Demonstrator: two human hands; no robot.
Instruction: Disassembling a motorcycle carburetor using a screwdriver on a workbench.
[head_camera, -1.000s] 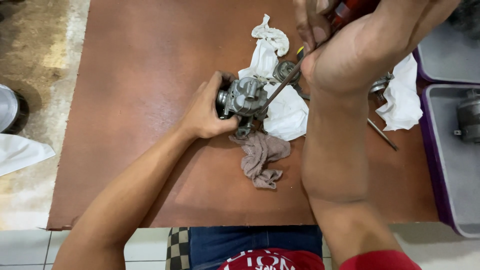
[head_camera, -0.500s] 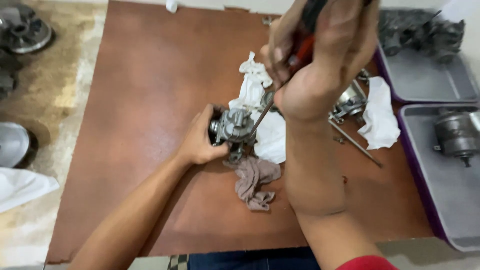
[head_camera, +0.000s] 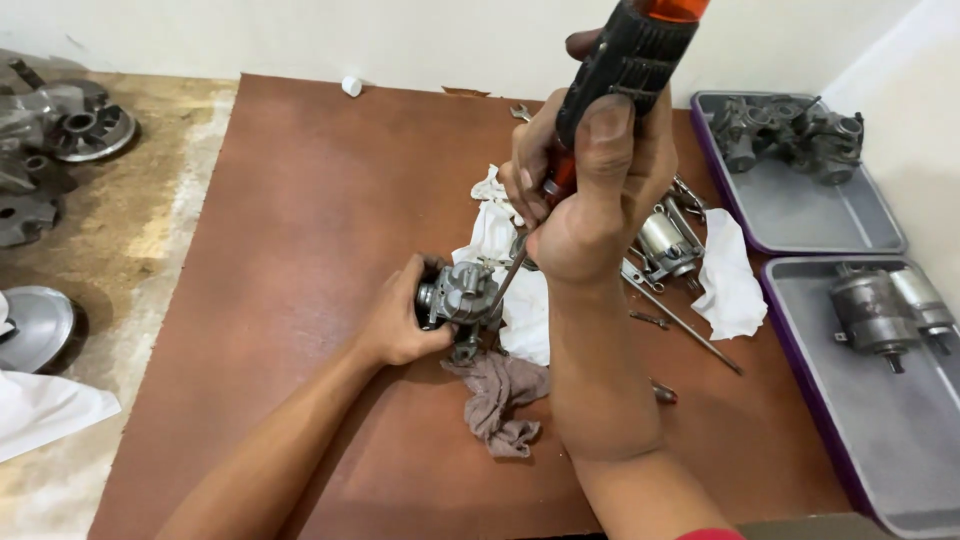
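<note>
At the middle of the brown tabletop (head_camera: 300, 200), a small grey metal carburettor body (head_camera: 462, 296) rests on a white cloth (head_camera: 520, 310), just far of a crumpled grey-brown rag (head_camera: 500, 395). The left hand (head_camera: 400, 325) is wrapped around its left side, fingers closed on the casting and pinning it down. The right hand (head_camera: 590, 190) is raised above it, fist fully closed on the black-and-orange handle of a screwdriver (head_camera: 625, 60).

Step in hand, as judged: working a fastener on the carburettor body's right face. The blade runs down and to the left from the handle; its tip appears to meet the casting, though the exact seat is too small to confirm. The next move calls for downward pressure kept in line with the shaft while the left grip resists rotation of the part.

Orientation: the screwdriver's long axis is steeply tilted, handle high and to the right, tip low and to the left. The carburettor body lies with its length roughly left to right.

Also noted: loose metal parts and a long rod (head_camera: 690, 325) to the right, and two purple-edged trays (head_camera: 880, 245) holding further assemblies.
</note>
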